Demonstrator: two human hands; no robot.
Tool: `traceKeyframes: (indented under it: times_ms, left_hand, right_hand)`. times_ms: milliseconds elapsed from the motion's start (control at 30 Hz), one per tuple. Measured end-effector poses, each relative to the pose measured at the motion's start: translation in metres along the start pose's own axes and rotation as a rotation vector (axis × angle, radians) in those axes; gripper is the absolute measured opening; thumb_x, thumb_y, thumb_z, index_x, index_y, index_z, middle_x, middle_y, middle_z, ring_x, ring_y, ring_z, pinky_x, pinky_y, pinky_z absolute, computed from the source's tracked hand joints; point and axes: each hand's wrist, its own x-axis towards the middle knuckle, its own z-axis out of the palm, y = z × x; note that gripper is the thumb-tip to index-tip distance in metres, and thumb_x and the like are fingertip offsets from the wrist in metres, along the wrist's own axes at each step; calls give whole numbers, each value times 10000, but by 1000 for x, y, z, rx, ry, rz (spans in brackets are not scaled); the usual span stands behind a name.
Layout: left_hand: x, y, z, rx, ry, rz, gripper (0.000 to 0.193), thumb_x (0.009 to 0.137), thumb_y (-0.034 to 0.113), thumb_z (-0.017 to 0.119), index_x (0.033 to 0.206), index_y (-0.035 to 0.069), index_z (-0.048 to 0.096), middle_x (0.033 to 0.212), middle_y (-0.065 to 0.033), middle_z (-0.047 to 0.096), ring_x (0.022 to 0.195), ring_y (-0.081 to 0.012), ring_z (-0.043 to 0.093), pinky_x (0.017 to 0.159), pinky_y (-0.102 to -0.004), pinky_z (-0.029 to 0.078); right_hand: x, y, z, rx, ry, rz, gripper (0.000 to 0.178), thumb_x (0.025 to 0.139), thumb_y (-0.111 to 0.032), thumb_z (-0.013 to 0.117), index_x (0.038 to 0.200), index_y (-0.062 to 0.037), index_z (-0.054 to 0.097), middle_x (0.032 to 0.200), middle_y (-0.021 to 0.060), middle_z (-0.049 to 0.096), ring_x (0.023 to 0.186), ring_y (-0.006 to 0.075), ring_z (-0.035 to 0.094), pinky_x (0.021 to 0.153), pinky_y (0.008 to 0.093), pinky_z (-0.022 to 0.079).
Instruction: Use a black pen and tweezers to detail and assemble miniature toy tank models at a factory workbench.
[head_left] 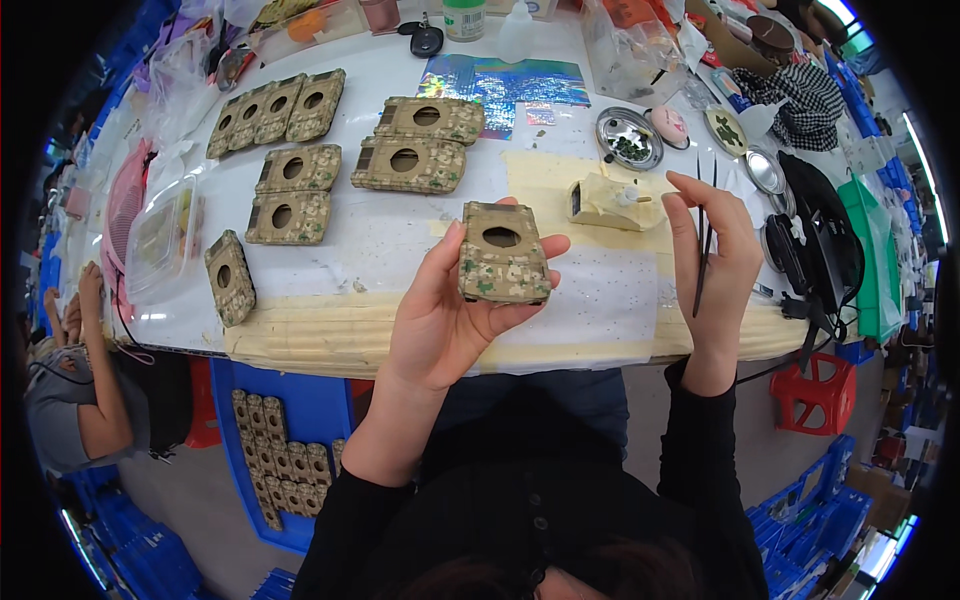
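My left hand grips a camouflage-patterned model tank hull with a round hole in its top, held up over the near part of the table. My right hand, off to the right, has black tweezers in it, their tips pointing up and away from the hull. Beyond that hand lies a round metal dish with small dark green bits in it. A taped, cream-coloured block with a small bottle-like top stands between the hull and the right hand.
More camouflage hulls lie in groups across the left and middle of the table. A blue tray below the table's left edge holds several more. At right are a black bag and a red stool. A co-worker's arm shows at far left.
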Motion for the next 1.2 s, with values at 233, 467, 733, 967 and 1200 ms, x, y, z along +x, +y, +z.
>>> traceKeyframes:
  times_ms: [233, 467, 733, 967, 1200]
  left_hand:
    - [0, -1, 2, 19, 18, -6, 553, 997, 382, 226, 1433, 45, 178, 1349, -379, 296, 1047, -339, 589, 888, -369, 541]
    - [1, -1, 1, 68, 16, 1, 557, 996, 386, 221, 1431, 40, 184, 1342, -379, 306, 1045, -334, 591, 883, -372, 543]
    - [-1, -1, 6, 100, 66, -2, 556, 994, 388, 240, 1421, 31, 231, 1290, -294, 435, 1023, -334, 599, 856, -378, 549]
    - [-2, -1, 6, 133, 88, 10, 554, 992, 378, 263, 1409, 14, 253, 1226, -192, 511, 1010, -325, 593, 854, -394, 542]
    - [-2, -1, 9, 158, 121, 10, 498, 996, 376, 292, 1381, 60, 300, 1219, -200, 526, 1041, -326, 603, 823, -373, 559]
  right_hand:
    - [-3, 9, 13, 42, -30, -30, 148, 730, -60, 741, 853, -43, 660, 743, 65, 610, 693, 206, 566, 619, 294, 445]
    - [1, -19, -4, 40, 214, -103, 140, 730, -10, 730, 849, -39, 664, 769, 93, 619, 690, 194, 574, 631, 274, 449]
    - [-8, -45, 12, 690, -49, -101, 124, 799, -5, 665, 913, -8, 618, 794, 65, 601, 685, 169, 520, 655, 256, 433]
    - [-11, -57, 25, 839, -155, 38, 62, 831, -12, 634, 879, -19, 595, 783, 39, 575, 645, 119, 448, 590, 238, 371]
    - [-9, -57, 28, 796, -138, -17, 63, 812, -3, 645, 853, -22, 601, 739, 38, 581, 614, 135, 457, 584, 248, 377]
